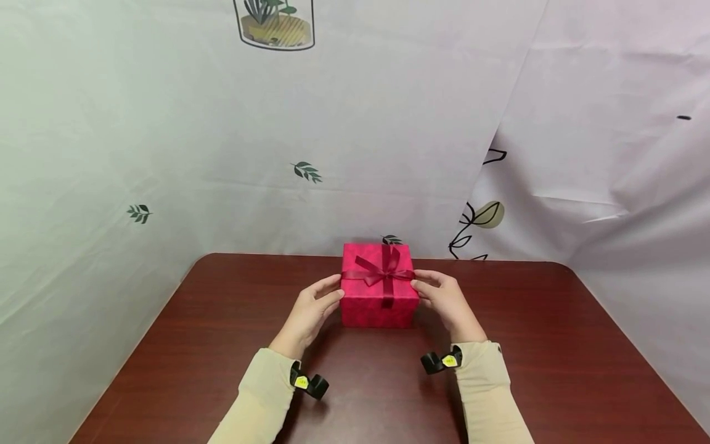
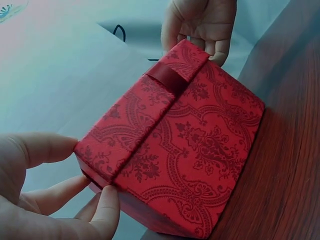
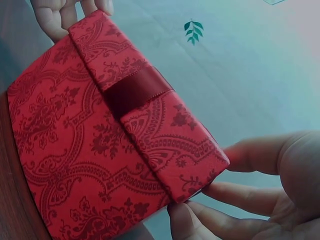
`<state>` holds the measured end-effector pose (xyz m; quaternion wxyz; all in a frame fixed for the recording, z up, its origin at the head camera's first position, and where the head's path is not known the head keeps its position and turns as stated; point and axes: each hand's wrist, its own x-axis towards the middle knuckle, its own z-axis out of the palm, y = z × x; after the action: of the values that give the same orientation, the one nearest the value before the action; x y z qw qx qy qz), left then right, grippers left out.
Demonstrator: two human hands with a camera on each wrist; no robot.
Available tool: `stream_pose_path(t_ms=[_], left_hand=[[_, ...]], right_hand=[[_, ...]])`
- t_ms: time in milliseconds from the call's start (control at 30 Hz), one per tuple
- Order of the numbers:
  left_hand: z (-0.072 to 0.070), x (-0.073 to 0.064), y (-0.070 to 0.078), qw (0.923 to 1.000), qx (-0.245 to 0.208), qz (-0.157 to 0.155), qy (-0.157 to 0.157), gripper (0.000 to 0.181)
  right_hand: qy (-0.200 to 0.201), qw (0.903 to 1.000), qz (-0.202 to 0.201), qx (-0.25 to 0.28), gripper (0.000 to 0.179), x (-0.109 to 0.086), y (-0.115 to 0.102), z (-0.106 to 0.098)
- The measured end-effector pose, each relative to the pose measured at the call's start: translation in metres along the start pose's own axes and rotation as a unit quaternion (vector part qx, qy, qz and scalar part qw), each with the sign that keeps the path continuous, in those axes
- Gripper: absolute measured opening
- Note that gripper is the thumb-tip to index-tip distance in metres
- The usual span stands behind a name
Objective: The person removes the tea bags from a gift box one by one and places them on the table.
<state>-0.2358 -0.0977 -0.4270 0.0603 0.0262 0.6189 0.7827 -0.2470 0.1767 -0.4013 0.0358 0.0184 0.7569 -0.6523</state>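
Note:
A red gift box [image 1: 379, 314] with a patterned surface stands on the table near its far edge. Its lid [image 1: 360, 253] is on, and a dark red ribbon bow [image 1: 383, 274] crosses the top. My left hand [image 1: 310, 311] grips the lid's left side; in the left wrist view its thumb lies at the lid's lower rim. On the opposite side, my right hand [image 1: 446, 302] holds the lid with thumb and fingers, also near the rim in the right wrist view. A ribbon band [image 3: 137, 91] runs down the lid's front. The box's back is hidden.
The brown wooden table [image 1: 222, 320] has rounded far corners. Behind it hangs a pale cloth [image 1: 388, 123] printed with leaves, close to the far edge. A black wrist camera [image 1: 310, 382] is strapped on the left sleeve, another camera [image 1: 440, 361] on the right.

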Motion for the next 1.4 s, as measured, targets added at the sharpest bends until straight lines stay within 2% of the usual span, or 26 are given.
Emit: stream_pose_path(t_ms=[333,767,1100,1267,1400], left_hand=[[0.007,-0.001,0.002,0.9996,-0.013,0.016,0.021,0.048],[0.008,-0.007,0.014,0.9993,-0.013,0.033,0.011,0.049],[-0.003,-0.011,0.029,0.9995,-0.018,0.026,-0.006,0.051],[-0.013,-0.013,0.039,0.9997,-0.015,0.014,-0.013,0.054],[-0.023,-0.015,0.048,0.9999,-0.008,0.002,-0.006,0.055]], right_hand=[[0.017,0.9996,-0.010,0.021,0.046,-0.002,-0.006,0.000],[0.029,0.9978,-0.032,0.050,0.042,-0.007,-0.016,0.001],[0.015,0.9979,-0.042,0.046,0.043,-0.016,-0.026,0.007],[-0.002,0.9957,-0.062,0.069,0.047,-0.021,-0.029,0.015],[-0.014,0.9931,-0.075,0.090,0.049,-0.024,-0.030,0.026]])
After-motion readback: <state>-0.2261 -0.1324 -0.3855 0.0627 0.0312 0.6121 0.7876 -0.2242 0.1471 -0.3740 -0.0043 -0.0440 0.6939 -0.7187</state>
